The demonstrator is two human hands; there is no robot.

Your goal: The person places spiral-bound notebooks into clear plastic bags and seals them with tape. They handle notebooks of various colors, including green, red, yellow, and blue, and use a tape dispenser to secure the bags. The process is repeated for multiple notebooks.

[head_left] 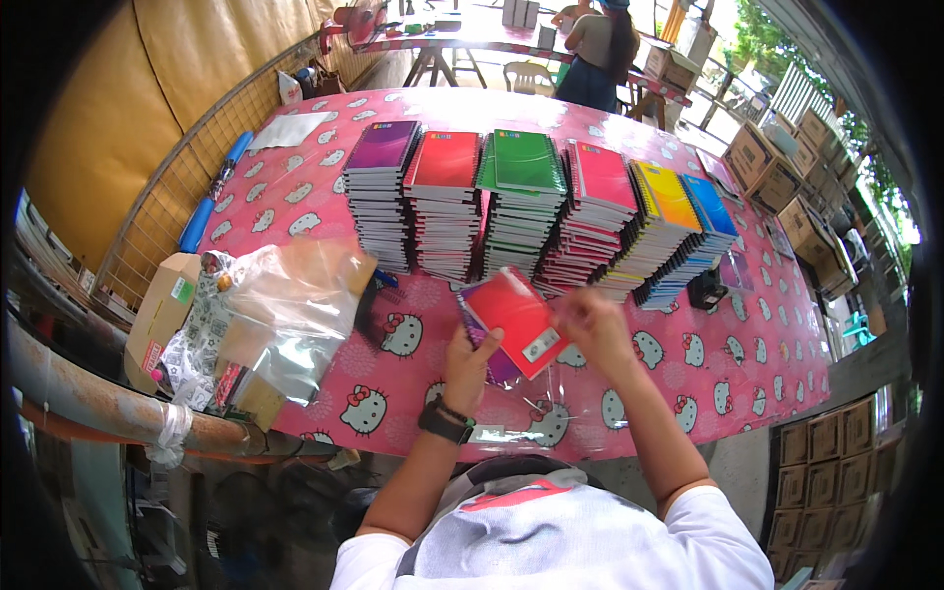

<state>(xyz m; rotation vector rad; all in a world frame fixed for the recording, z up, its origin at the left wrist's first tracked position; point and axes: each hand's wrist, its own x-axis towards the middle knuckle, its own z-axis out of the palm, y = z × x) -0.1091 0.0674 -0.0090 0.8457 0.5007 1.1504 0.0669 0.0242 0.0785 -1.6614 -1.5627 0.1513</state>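
Observation:
My left hand (468, 370) grips a red spiral notebook (523, 323) from its lower left, with the thumb lying on the cover. Under it a purple notebook (502, 370) pokes out along the left and lower edges. A small pale label sits near the red cover's corner. Beside the red notebook's right edge is my right hand (596, 332), its fingers curled and blurred; whether they hold anything does not show. Clear shiny plastic (536, 401) lies around the notebooks. Just beyond stand tall stacks of purple (382, 147), red (444, 159), green (524, 160), pink (600, 175), yellow (667, 195) and blue notebooks (710, 205).
Clear plastic sleeves (300, 324) and a cardboard piece (162, 310) cover the table's left side. A small black object (705, 289) sits by the blue stack. Cartons (762, 167) are piled at the right. Across the far table (462, 39) a person (602, 54) stands.

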